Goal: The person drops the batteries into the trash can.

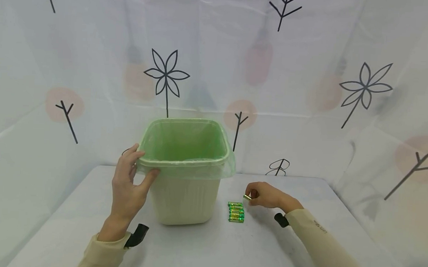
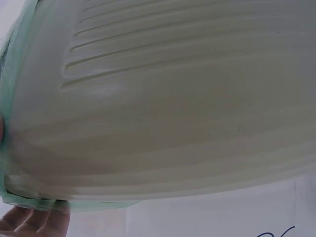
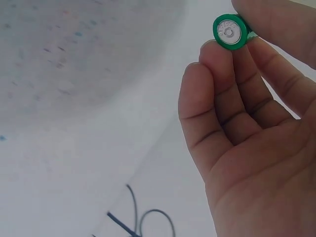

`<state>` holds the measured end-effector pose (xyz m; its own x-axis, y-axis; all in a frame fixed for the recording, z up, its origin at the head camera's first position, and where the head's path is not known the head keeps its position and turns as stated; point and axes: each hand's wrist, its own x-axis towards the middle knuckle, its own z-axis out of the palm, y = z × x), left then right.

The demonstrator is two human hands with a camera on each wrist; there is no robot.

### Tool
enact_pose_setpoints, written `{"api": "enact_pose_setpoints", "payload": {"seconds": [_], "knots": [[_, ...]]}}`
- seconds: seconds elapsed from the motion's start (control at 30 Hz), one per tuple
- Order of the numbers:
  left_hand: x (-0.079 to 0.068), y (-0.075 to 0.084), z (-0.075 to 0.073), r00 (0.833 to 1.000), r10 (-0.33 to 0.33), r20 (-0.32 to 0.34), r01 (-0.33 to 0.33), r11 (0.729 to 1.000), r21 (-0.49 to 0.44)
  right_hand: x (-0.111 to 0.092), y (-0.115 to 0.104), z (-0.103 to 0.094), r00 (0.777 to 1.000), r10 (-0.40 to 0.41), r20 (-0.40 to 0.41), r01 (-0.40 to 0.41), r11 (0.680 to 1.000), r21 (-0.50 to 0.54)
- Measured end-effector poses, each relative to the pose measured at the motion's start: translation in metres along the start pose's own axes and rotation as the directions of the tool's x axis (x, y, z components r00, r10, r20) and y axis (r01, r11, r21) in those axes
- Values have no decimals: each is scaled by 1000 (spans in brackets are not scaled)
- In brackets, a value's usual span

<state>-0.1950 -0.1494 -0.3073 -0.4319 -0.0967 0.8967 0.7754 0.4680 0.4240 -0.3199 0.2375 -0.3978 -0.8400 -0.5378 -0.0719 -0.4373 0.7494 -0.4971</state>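
Green-and-gold cylindrical battery [image 1: 247, 197], small and shiny, sits pinched between the thumb and fingers of the person's right hand [image 1: 265, 195], just above the white tabletop [image 1: 203, 251] and to the right of its midline. From the right wrist, one round end shows a silver metal disc ringed in green. Just beside that hand, to its left, a neat row of green-and-gold batteries [image 1: 236, 212] lies side by side on the table, the row running from the back edge toward the front.

Left of the row, near it but apart, stands an upright pale green plastic bin [image 1: 185, 201], its top hiding part of the table's back edge. A thin translucent green plastic bag [image 1: 228, 169] lines it and folds down over the rim. The left hand [image 1: 128, 193] grips the bin's near left corner through the bag, thumb in front, fingers round the side.
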Motion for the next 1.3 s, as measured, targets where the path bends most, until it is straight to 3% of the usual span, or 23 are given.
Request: {"api": "enact_pose_setpoints", "payload": {"seconds": [0.43, 0.8, 1.07, 1.3], "knots": [[1, 1, 0, 1000, -2, -1, 2, 1000, -5, 3, -44, -61, 996, -55, -72, 54, 998, -21], [-7, -31, 0, 1000, -17, -4, 17, 1000, -17, 11, -104, -115, 975, -158, -158, 140, 983, -122], [-1, -3, -1, 1000, -1, -4, 1, 1000, 2, 16, -154, -141, 940, -294, -173, 261, 946, -191], [-8, -33, 0, 1000, -15, -2, 15, 1000, -9, 23, -181, -149, 909, -375, -180, 322, 909, -266]]}}
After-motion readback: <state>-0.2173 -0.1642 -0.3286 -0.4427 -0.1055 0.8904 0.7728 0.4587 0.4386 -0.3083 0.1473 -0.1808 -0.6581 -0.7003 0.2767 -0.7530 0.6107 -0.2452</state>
